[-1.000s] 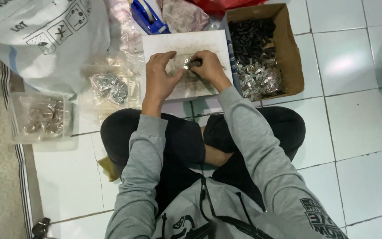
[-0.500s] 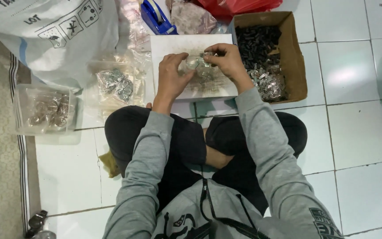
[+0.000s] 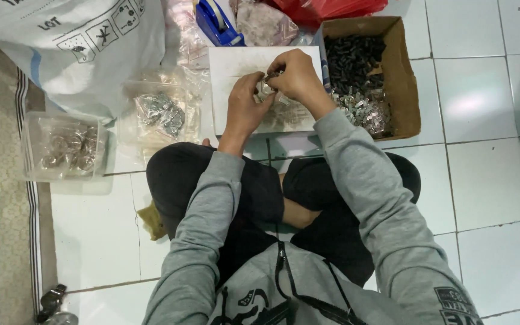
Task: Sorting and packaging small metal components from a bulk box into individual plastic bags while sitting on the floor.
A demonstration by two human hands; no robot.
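Crinkly clear packet (image 3: 267,90) pinched in both grips, left hand (image 3: 243,108), right hand (image 3: 296,77), over flat white board (image 3: 230,66).

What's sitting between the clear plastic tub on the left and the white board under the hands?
A clear bag of small metal parts lies on the floor between the tub and the white board, seen in the head view.
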